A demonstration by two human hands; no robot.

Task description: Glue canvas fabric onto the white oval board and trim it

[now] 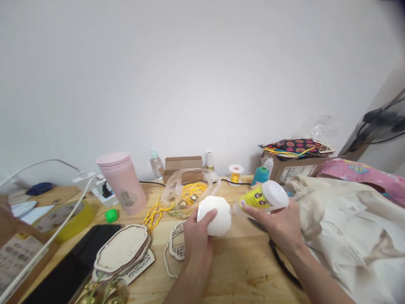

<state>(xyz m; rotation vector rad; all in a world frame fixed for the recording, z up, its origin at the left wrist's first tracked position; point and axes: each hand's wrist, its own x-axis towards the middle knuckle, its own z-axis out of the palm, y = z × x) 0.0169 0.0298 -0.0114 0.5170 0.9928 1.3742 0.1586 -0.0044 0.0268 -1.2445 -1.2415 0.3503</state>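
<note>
My left hand (198,234) is closed on a small white scalloped plaque (218,215), thumb on its face, held above the table. To its right, my right hand (280,221) grips a squeeze glue bottle (257,198) with a yellow label. The bottle is tilted, its translucent tip pointing left at the plaque's edge; I cannot tell whether they touch. Behind the left wrist lies a cut-out lattice frame (177,242), partly hidden. Left of it is a stack of scalloped wooden plaques (122,249).
At the left are a pink tumbler (122,183), a green cap (111,215), a black phone (72,266) and a tape roll (71,219). Yellow cord and bells fill a plastic bag (172,185) behind. Cream cloth (344,236) covers the right side; a dark cable (283,266) lies before it.
</note>
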